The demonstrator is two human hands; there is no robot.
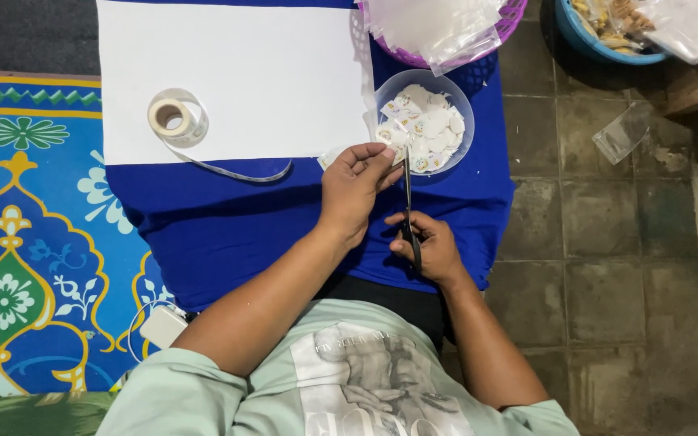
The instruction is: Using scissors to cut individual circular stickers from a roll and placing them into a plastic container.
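Tiled floor, blue cloth-covered bench (228, 218). Left hand (355, 190) pinches sticker strip taut; right hand (430, 246) grips black-handled scissors (408, 206); clear round bowl (424, 121) just beyond catches cuttings.

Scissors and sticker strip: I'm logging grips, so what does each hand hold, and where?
The right hand holds the scissors by their handles. The left hand pinches the sticker strip at its end, by the fingertips.

Scissors (408, 211): handles buried in right hand (430, 246), only the blades show. Label pinched by left hand (355, 190) mostly covered by fingers. Purple basket (504, 23) and blue tub (587, 40) cut off at top edge. Prints on cut stickers in bowl (424, 121) too small to read.
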